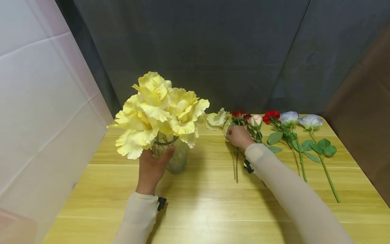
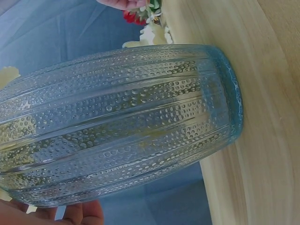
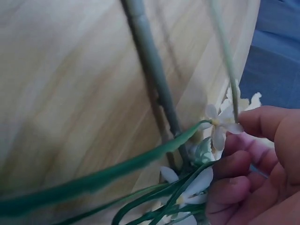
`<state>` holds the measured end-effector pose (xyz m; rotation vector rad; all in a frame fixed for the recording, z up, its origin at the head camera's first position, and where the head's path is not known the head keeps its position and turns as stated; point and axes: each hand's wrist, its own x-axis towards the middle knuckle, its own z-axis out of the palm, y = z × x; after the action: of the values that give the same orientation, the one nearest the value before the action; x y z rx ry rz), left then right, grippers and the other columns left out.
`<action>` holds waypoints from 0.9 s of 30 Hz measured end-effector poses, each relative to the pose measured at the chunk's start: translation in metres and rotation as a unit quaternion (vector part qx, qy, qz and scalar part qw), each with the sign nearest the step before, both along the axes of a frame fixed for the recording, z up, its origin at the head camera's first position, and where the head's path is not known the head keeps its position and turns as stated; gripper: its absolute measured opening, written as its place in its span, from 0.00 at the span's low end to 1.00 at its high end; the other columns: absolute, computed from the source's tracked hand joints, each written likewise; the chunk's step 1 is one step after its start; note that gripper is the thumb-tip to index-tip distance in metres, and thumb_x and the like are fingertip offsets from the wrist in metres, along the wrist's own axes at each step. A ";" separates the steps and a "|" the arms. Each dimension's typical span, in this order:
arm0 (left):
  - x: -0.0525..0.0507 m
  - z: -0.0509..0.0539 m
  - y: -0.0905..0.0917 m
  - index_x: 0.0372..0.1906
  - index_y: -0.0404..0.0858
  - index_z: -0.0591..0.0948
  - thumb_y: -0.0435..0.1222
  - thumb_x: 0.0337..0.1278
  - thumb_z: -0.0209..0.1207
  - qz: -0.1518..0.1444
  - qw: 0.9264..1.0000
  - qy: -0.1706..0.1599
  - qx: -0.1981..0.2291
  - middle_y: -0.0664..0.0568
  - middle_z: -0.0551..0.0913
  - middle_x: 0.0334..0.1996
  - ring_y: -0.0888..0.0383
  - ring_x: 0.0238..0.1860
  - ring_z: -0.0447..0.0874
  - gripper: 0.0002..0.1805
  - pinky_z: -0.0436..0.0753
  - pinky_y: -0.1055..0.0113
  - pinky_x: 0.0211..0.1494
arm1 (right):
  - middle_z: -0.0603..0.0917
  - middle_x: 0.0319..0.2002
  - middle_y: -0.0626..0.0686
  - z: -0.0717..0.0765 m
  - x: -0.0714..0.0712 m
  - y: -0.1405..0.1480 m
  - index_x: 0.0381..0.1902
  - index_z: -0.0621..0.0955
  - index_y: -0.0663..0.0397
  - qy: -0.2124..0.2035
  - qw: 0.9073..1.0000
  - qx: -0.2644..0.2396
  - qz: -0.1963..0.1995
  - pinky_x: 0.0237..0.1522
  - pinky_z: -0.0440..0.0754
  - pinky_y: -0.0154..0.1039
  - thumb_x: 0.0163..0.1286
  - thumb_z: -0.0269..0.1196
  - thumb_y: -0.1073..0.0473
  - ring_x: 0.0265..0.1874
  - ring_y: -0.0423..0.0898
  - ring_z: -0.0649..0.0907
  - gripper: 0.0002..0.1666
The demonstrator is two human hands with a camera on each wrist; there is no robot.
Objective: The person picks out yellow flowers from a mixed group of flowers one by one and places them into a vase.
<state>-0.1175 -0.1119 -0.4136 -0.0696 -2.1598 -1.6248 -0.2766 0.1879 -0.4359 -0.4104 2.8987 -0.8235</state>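
Note:
A clear ribbed glass vase (image 1: 179,158) stands on the table at centre left, holding several large yellow flowers (image 1: 156,113). My left hand (image 1: 153,169) grips it near the rim from the left; in the left wrist view, fingers (image 2: 72,213) curl against the dimpled glass (image 2: 117,108). Farther right, my right hand (image 1: 240,136) is at a pale yellow flower (image 1: 217,119) lying near the back edge. Close up, the right hand (image 3: 267,164) pinches a thin green stem (image 3: 230,75) beside a small white blossom (image 3: 218,126). Its thumb is partly hidden.
On the wooden table (image 1: 198,210), right of my right hand, lie a pink rose (image 1: 255,119), a red flower (image 1: 271,116) and two pale blue flowers (image 1: 310,121) with long stems. More red blooms (image 1: 238,114) sit behind the hand. Dark cloth (image 1: 198,44) hangs behind.

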 end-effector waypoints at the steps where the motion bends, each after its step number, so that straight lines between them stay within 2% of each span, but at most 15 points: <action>1: 0.000 0.000 0.000 0.61 0.40 0.76 0.45 0.57 0.70 0.001 1.000 0.000 -0.001 0.47 0.81 0.55 0.55 0.57 0.76 0.29 0.72 0.53 0.62 | 0.73 0.21 0.50 0.000 -0.001 -0.001 0.21 0.75 0.51 -0.002 1.000 -0.003 0.000 0.27 0.69 0.43 0.73 0.58 0.60 0.18 0.45 0.68 0.17; 7: -0.001 0.001 0.000 0.58 0.39 0.77 0.44 0.57 0.70 0.007 1.000 0.001 -0.010 0.48 0.82 0.52 0.55 0.55 0.78 0.26 0.73 0.54 0.60 | 0.58 0.10 0.46 0.001 -0.003 -0.006 0.11 0.65 0.47 -0.016 1.000 -0.011 -0.005 0.20 0.59 0.39 0.71 0.54 0.62 0.12 0.42 0.55 0.25; 13: -0.001 0.002 0.001 0.56 0.39 0.78 0.44 0.57 0.70 0.009 1.000 -0.006 -0.015 0.50 0.83 0.50 0.56 0.53 0.78 0.25 0.74 0.55 0.59 | 0.56 0.10 0.45 0.003 -0.003 -0.008 0.11 0.62 0.48 -0.024 0.998 -0.053 -0.026 0.20 0.57 0.38 0.69 0.49 0.65 0.12 0.42 0.53 0.25; 17: 0.000 0.002 0.001 0.57 0.39 0.77 0.42 0.57 0.70 0.005 1.000 0.012 -0.018 0.49 0.82 0.51 0.56 0.54 0.78 0.25 0.74 0.55 0.60 | 0.56 0.12 0.46 0.010 -0.001 -0.010 0.13 0.61 0.49 -0.006 0.997 -0.080 -0.024 0.23 0.59 0.39 0.69 0.49 0.64 0.14 0.43 0.54 0.23; 20: -0.001 0.002 0.001 0.58 0.40 0.77 0.41 0.57 0.70 0.004 1.000 0.025 -0.017 0.49 0.82 0.52 0.56 0.55 0.77 0.25 0.73 0.55 0.61 | 0.58 0.12 0.46 0.021 0.003 -0.012 0.15 0.62 0.50 0.008 0.996 -0.089 -0.010 0.24 0.61 0.40 0.71 0.49 0.64 0.14 0.44 0.56 0.22; 22: -0.001 0.002 0.001 0.59 0.40 0.77 0.40 0.57 0.70 0.003 0.999 0.029 -0.016 0.49 0.81 0.53 0.55 0.57 0.77 0.26 0.72 0.55 0.62 | 0.64 0.13 0.48 0.029 0.008 -0.012 0.20 0.67 0.52 0.010 0.995 -0.101 -0.003 0.23 0.64 0.39 0.74 0.49 0.63 0.13 0.45 0.63 0.18; 24: -0.002 0.002 0.001 0.59 0.40 0.77 0.41 0.57 0.70 0.004 1.000 0.026 -0.016 0.50 0.81 0.53 0.55 0.57 0.76 0.26 0.72 0.54 0.62 | 0.72 0.17 0.52 0.036 0.014 -0.012 0.29 0.73 0.54 0.000 0.991 -0.133 -0.001 0.22 0.67 0.40 0.75 0.49 0.62 0.15 0.51 0.72 0.12; 26: -0.002 0.002 0.001 0.59 0.40 0.76 0.42 0.57 0.70 0.007 1.000 0.021 -0.017 0.51 0.80 0.54 0.55 0.58 0.75 0.27 0.71 0.54 0.63 | 0.77 0.23 0.56 0.042 0.020 -0.011 0.41 0.75 0.55 -0.012 0.986 -0.169 -0.004 0.23 0.73 0.41 0.75 0.50 0.60 0.22 0.58 0.81 0.07; 27: -0.001 0.002 0.000 0.59 0.40 0.76 0.42 0.57 0.70 0.008 1.000 0.019 -0.015 0.50 0.80 0.54 0.54 0.58 0.75 0.27 0.71 0.54 0.63 | 0.79 0.27 0.57 0.045 0.024 -0.010 0.48 0.75 0.55 -0.018 0.982 -0.190 -0.008 0.24 0.76 0.42 0.75 0.50 0.60 0.27 0.60 0.83 0.09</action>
<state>-0.1189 -0.1115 -0.4117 -0.0923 -2.1512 -1.5696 -0.2529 0.1783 -0.3908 -0.3962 2.7086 -1.3773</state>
